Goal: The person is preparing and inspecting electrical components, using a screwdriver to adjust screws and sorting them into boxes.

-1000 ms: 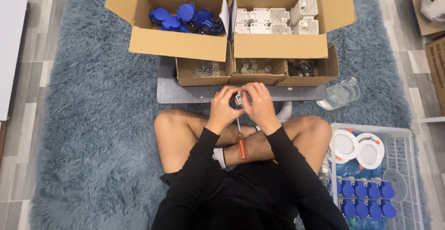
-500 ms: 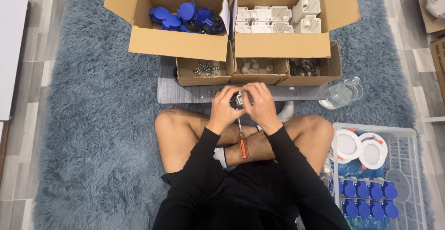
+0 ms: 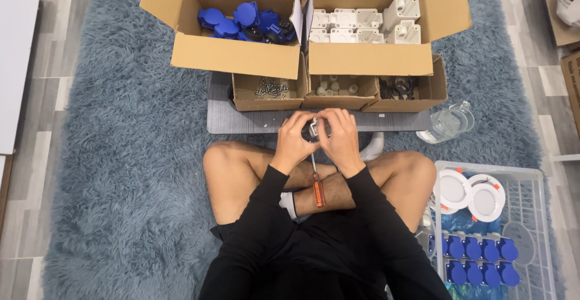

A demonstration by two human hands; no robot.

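Small grey part [image 3: 313, 128], held between both hands above the lap.
Left hand [image 3: 294, 141] and right hand [image 3: 342, 140] both grasp it, fingers curled, just off the near edge of the grey board [image 3: 241, 120]. Orange-handled screwdriver [image 3: 316, 185] lies on the crossed legs. Cardboard boxes [image 3: 241, 58] stand on the board; white crate [image 3: 531, 215] at the rug's right edge.
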